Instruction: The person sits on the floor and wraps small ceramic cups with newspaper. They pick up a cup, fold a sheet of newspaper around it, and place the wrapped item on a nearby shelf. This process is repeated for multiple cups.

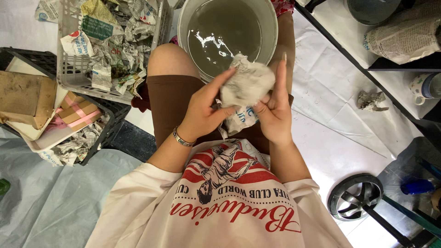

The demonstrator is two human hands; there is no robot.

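Wet paper wad (248, 85), squeezed over the lap, just below the bucket (183, 27) of murky water.
Left hand (202, 112) and right hand (275, 115) pinch it between fingertips; shaping seems underway, and next needs firmer, even pressing, I judge.

Bright, even indoor light, white glare on the bucket water (216, 39) at top centre, soft shadows, sharp focus, slight edge distortion.

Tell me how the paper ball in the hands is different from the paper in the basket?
The paper ball looks grey, soggy and squeezed into one lump; the paper in the basket is loose, colourful scraps. The ball is held over the bucket of water. Both are crumpled newspaper.
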